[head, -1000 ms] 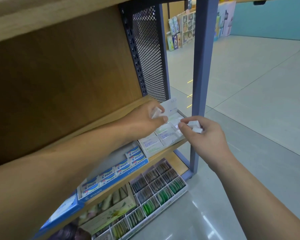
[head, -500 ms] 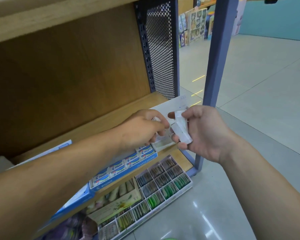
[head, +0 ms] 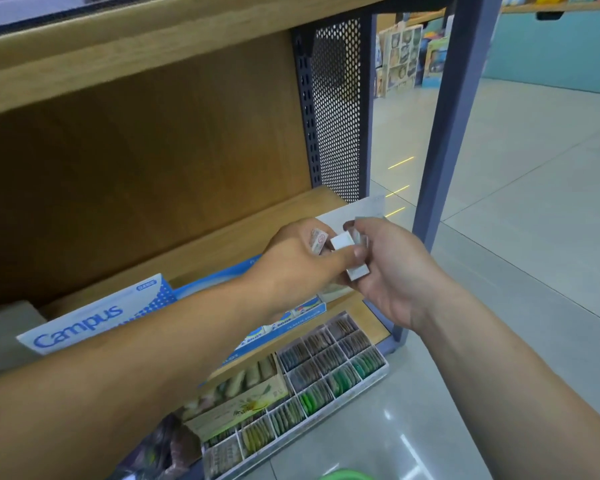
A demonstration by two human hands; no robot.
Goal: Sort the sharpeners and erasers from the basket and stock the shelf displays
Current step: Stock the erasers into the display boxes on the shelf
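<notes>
Both hands meet above the right end of the wooden shelf (head: 194, 247). My left hand (head: 295, 258) pinches a small white eraser (head: 342, 242) and also holds a labelled eraser (head: 317, 240) against its fingers. My right hand (head: 392, 271) grips a stack of white erasers (head: 357, 268), touching the left hand's fingertips. Below the hands sits a blue display box of Pilot erasers (head: 305, 311), partly hidden by my left forearm. A white display box (head: 347, 211) lies behind the hands.
A Campus notebook pack (head: 94, 317) lies on the shelf at left. A divided tray of coloured items (head: 329, 372) and a cardboard box (head: 236, 400) sit on the lower shelf. A grey metal post (head: 454, 109) stands at right. A green rim (head: 343, 474) shows at the bottom.
Both hands have risen from the white eraser box and come together. The left hand now pinches a white eraser at the right hand's stack. The view has shifted leftward.
</notes>
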